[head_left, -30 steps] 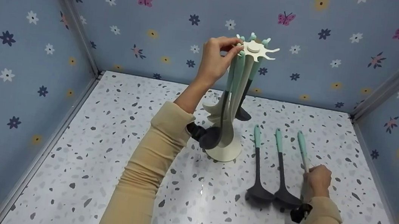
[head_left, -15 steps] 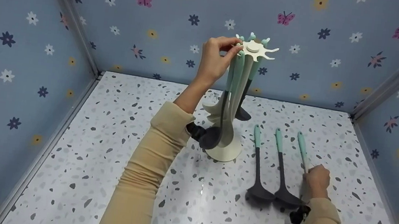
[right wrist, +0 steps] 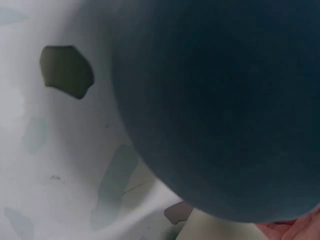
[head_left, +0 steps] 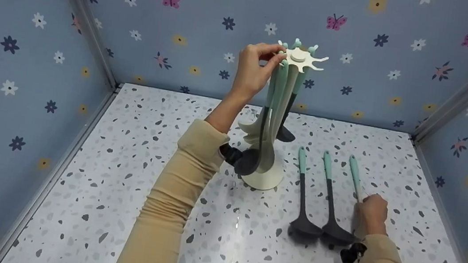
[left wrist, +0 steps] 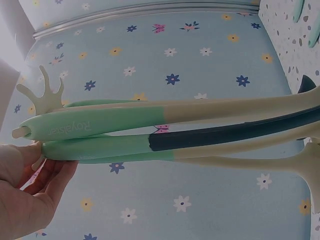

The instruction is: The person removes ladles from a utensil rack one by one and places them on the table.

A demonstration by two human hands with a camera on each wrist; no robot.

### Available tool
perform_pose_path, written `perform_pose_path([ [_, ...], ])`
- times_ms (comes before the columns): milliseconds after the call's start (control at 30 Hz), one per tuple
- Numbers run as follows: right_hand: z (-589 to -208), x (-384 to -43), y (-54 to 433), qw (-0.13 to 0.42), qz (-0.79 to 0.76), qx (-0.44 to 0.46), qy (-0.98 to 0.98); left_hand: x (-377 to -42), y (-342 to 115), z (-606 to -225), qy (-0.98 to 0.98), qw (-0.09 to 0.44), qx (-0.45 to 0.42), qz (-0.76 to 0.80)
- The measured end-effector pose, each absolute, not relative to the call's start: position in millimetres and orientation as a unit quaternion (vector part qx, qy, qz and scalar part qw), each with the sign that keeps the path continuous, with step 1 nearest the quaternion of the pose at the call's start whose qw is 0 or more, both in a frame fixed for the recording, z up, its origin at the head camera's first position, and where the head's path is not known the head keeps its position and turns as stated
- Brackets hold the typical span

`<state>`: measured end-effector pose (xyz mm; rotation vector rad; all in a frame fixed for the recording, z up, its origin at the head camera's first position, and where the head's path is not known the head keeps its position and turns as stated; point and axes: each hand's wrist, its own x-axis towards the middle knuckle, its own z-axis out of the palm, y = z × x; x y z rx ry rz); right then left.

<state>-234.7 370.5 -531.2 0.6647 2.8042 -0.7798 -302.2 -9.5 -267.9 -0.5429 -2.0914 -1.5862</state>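
Note:
My left hand (head_left: 253,69) is raised at the top of a cream utensil stand (head_left: 298,56). Its thumb and fingers pinch the mint handle end of a dark ladle (left wrist: 95,146) at one of the hooks. A cream-shafted utensil with a mint handle (left wrist: 125,120) hangs beside that ladle. Low on the right of the table, my right hand (head_left: 372,211) grips the pale shaft of another mint-handled utensil (head_left: 354,171), whose head is hidden by the hand and wrist. A dark ladle bowl (right wrist: 225,100) fills most of the right wrist view.
Two dark ladles (head_left: 305,226) (head_left: 336,232) lie side by side on the speckled table (head_left: 116,220), left of my right hand. Another dark utensil (head_left: 286,134) hangs behind the stand. Patterned wall panels (head_left: 213,8) enclose the table at the back and sides.

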Motion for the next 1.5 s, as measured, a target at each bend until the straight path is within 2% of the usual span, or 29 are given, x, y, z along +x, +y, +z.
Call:
perform_pose_path([
  [167,-524,-238,363,0.059,-0.282,0.229,0.93,-302,-9,-267,-0.759,0.221,-0.193,-0.581],
  [367,-513,-242,351,-0.015,-0.293,0.133,0.947,-303,-7,-267,-0.757,0.215,-0.193,-0.586],
  [800,-488,-261,305,-0.099,-0.402,0.019,0.91,-302,-7,-266,-0.757,0.216,-0.194,-0.585],
  [900,-517,-288,310,-0.126,-0.453,-0.004,0.882,-302,-8,-266,-0.758,0.221,-0.195,-0.582],
  [1033,-592,-353,337,-0.164,-0.518,-0.049,0.838,-303,-9,-268,-0.759,0.231,-0.198,-0.576],
  [1133,-621,-389,344,-0.165,-0.574,-0.094,0.797,-303,-9,-267,-0.76,0.231,-0.196,-0.575],
  [1267,-564,-367,308,-0.119,-0.668,-0.132,0.723,-303,-9,-268,-0.761,0.227,-0.188,-0.578],
  [1333,-518,-343,281,-0.102,-0.691,-0.137,0.702,-304,-9,-268,-0.76,0.226,-0.187,-0.579],
  [1367,-495,-330,268,-0.098,-0.696,-0.139,0.697,-304,-9,-268,-0.761,0.226,-0.186,-0.579],
  [1400,-492,-333,263,-0.105,-0.692,-0.142,0.7,-304,-9,-268,-0.761,0.226,-0.187,-0.579],
  [1500,-446,-309,237,-0.091,-0.688,-0.135,0.707,-304,-9,-268,-0.759,0.224,-0.189,-0.581],
])
